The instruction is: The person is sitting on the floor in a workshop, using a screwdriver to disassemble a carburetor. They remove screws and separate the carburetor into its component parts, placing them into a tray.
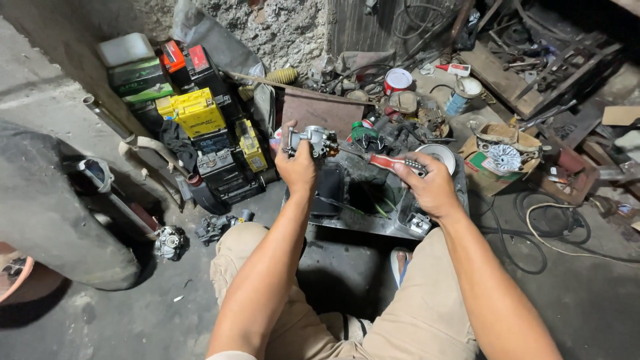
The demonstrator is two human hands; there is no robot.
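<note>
My left hand point(297, 170) grips a small silver metal carburetor point(313, 139) and holds it up over a shallow metal tray point(353, 223). My right hand point(430, 187) is closed around the red and black handle of a screwdriver point(393, 162). Its shaft points left and its tip meets the side of the carburetor. My knees in beige trousers frame the tray from below.
A stack of yellow, black and green batteries point(200, 120) stands at the left by the wall. Engine parts point(170, 241) lie on the concrete floor. Cans point(398, 80), a cardboard box with a metal part point(503, 158), cables point(547, 227) and wooden scrap crowd the right.
</note>
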